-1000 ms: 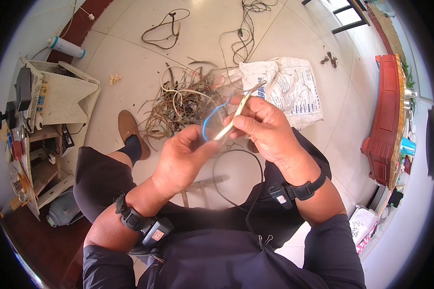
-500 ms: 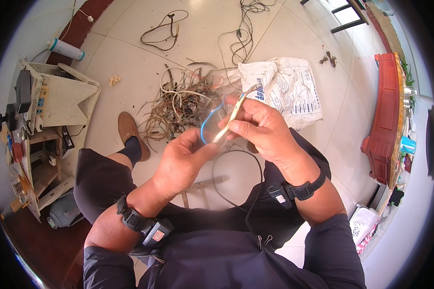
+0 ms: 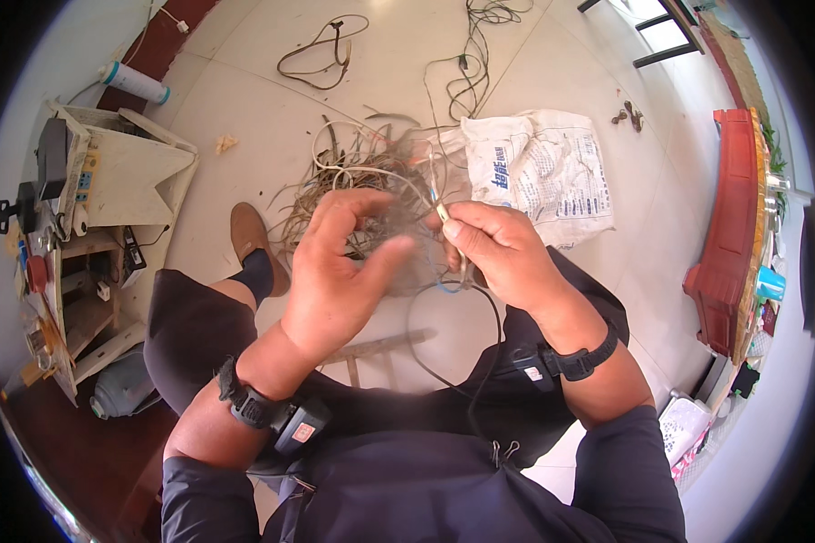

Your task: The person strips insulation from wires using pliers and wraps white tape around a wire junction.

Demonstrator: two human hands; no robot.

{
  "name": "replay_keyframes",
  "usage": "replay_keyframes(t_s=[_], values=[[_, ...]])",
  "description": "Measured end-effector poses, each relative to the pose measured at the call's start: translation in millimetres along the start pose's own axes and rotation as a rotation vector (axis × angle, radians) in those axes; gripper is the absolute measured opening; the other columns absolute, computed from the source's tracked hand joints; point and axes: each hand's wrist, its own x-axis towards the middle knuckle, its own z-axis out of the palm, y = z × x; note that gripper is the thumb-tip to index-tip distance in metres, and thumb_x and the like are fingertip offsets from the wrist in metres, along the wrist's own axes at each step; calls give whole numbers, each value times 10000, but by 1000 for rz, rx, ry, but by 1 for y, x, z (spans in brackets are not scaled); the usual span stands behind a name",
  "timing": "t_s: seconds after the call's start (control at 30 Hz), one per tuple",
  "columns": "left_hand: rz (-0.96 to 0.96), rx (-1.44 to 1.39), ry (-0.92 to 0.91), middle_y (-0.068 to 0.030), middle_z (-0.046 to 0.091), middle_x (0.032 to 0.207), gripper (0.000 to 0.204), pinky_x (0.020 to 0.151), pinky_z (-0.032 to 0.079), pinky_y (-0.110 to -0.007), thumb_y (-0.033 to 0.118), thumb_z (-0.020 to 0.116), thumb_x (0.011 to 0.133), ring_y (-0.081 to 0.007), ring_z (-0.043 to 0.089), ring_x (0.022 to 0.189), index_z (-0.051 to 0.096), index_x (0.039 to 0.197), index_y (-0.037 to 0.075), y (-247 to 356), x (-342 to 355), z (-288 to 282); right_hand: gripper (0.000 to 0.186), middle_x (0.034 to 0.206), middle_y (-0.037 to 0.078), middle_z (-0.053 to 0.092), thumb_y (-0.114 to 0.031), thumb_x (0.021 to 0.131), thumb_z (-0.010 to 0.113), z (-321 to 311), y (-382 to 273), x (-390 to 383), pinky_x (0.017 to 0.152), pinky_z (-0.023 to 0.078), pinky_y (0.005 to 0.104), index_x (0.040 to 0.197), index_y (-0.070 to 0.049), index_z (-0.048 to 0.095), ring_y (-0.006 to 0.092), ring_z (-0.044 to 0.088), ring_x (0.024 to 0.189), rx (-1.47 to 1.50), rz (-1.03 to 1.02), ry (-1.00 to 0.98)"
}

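Observation:
My right hand (image 3: 489, 240) pinches a short pale cable (image 3: 442, 212) between thumb and fingers. Thin wire ends come out above it, and a bit of blue wire (image 3: 447, 289) shows below the fingers. To its left, my left hand (image 3: 344, 267) is spread with nothing in it, thumb and fingers apart and slightly blurred. Beyond both hands lies a tangled heap of stripped wire and cable sheathing (image 3: 303, 204) on the floor. Between my knees hangs a loop of black cable (image 3: 495, 339).
A white printed sack (image 3: 552, 172) lies right of the heap. Farther off are loose dark cables (image 3: 321, 68). At the left stands a worn wooden cabinet (image 3: 122, 181) with a white cylinder (image 3: 136, 83) behind it; a red wooden cabinet (image 3: 729, 244) is at the right.
My left hand has let go of the cable and opened, moving up slightly. My right hand keeps its pinch; the pale cable and blue wire have shifted down in it.

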Motion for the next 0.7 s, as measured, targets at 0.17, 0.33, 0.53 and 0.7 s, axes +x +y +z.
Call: replay_keyframes(t_s=[0.17, 0.33, 0.53, 0.7], values=[[-38, -93, -73, -116, 682, 1049, 325, 860, 523, -335, 132, 776, 841, -225, 664, 969, 634, 1112, 20, 6, 2, 4, 237, 695, 60, 574, -219, 994, 578, 7, 2, -3, 604, 438, 296, 971, 8, 641, 120, 506, 643, -99, -83, -53], [-149, -152, -143, -87, 700, 982, 280, 827, 531, -308, 157, 754, 892, -168, 661, 917, 625, 1092, 10, 6, 3, 4, 253, 674, 91, 549, -232, 999, 571, 6, 1, -2, 599, 432, 310, 945, 7, 632, 127, 501, 640, -163, -144, -61], [-172, -164, -179, -54, 687, 925, 169, 772, 526, -270, 110, 631, 982, -99, 627, 853, 603, 1093, -14, 2, 2, 5, 290, 672, 49, 555, -259, 1009, 560, 4, -6, -2, 590, 426, 297, 919, 4, 643, 118, 493, 638, -97, -72, -85], [-187, -285, -138, -49, 662, 888, 150, 795, 509, -261, 80, 518, 1019, -104, 612, 847, 586, 1098, -29, 5, 3, 0, 304, 684, -30, 541, -272, 1006, 558, -1, 5, -3, 566, 370, 230, 897, -8, 664, 49, 454, 631, 169, 132, -95]])
